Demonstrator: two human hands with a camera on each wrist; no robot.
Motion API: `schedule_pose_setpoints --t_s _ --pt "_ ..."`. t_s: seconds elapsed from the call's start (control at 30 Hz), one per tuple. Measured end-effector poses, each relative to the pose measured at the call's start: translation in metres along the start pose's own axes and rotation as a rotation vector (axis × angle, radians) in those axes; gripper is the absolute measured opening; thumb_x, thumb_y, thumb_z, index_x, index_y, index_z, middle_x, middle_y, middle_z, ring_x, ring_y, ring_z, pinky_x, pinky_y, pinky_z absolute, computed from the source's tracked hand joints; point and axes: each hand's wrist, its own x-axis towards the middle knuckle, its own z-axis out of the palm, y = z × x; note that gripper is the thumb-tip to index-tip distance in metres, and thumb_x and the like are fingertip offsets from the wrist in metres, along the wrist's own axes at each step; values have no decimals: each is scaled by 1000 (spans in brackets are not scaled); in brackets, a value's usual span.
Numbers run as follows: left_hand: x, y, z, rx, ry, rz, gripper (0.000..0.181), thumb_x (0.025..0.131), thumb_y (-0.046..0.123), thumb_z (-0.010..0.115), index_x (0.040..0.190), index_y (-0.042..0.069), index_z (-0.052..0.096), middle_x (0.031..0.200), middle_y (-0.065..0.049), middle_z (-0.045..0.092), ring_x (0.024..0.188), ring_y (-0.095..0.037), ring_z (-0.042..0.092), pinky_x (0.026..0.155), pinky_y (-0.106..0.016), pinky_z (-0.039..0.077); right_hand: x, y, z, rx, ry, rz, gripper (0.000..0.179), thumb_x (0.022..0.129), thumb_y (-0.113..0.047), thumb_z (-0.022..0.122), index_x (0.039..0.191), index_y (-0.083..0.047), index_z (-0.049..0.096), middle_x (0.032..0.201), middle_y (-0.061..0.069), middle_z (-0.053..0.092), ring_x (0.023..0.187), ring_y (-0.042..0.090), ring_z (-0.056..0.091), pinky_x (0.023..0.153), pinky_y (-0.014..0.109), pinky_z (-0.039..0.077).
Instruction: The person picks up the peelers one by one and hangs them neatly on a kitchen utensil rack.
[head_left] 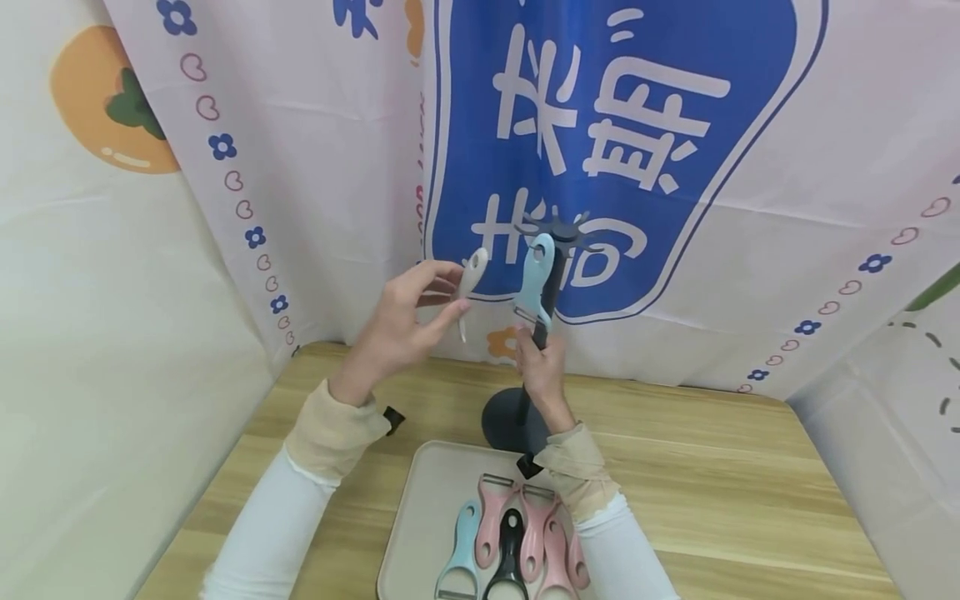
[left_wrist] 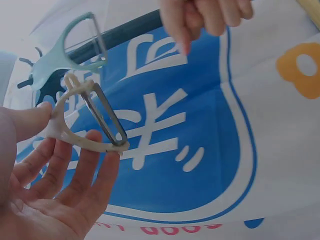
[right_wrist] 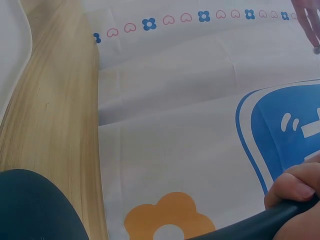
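My left hand [head_left: 408, 321] pinches a cream-white peeler [head_left: 471, 279] between thumb and fingers, its hole end up. In the left wrist view the peeler's metal blade [left_wrist: 107, 115] and curved frame show plainly. Just right of it, a light blue peeler [head_left: 534, 275] hangs from a hook of the dark rack [head_left: 558, 229]. My right hand [head_left: 542, 367] grips the rack's post below that blue peeler. In the right wrist view its fingers [right_wrist: 295, 187] wrap round the dark post [right_wrist: 250, 225]. The rack's round base [head_left: 498, 421] stands on the wooden table.
A beige tray [head_left: 405, 508] at the table's front holds several pink peelers [head_left: 491, 508], a light blue peeler [head_left: 467, 533] and a black peeler [head_left: 512, 542]. A printed cloth [head_left: 360, 208] hangs behind the wooden table [head_left: 712, 475].
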Motion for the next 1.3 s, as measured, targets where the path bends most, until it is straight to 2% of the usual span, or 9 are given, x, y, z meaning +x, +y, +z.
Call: schedule_pose_setpoints --t_s 0.07,0.33,0.6,0.8,1.07,1.3 --pt "2 2 -1 3 21 -9 34 98 6 78 129 0 66 119 -15 73 106 -29 74 91 -43 64 -1 1 1 2 5 7 53 109 -16 58 58 -11 42 49 -10 39 38 5 33 39 21 26" --pt "10 9 -1 -34 72 -45 38 98 8 79 134 2 70 122 -15 76 105 -27 76 89 -43 64 -1 3 1 0 2 2 55 109 -15 57 57 -11 41 48 -10 38 38 5 33 39 22 26" --pt "21 16 3 -100 128 -38 38 96 9 80 133 3 71 122 -13 78 107 -24 78 90 -38 64 1 0 1 -12 18 15 55 108 -11 56 56 -9 41 47 -10 38 38 5 31 39 22 24" --pt "25 17 12 -139 183 -12 32 95 4 81 126 1 72 121 -15 78 108 -27 78 90 -41 64 -1 0 3 -3 22 42 56 108 -12 57 55 -5 39 46 -10 37 37 4 30 39 21 22" --pt "26 15 23 -157 216 33 30 95 1 79 124 -2 74 119 -17 78 104 -28 79 87 -39 65 -2 2 3 -16 28 7 54 108 -4 55 56 -4 41 47 -10 39 37 5 32 39 22 24" --pt "29 14 27 -167 241 34 28 96 2 79 123 -2 75 119 -17 79 102 -29 80 88 -38 64 -2 0 3 -29 34 18 57 109 -13 57 55 -3 41 46 -11 39 37 5 32 39 22 24"
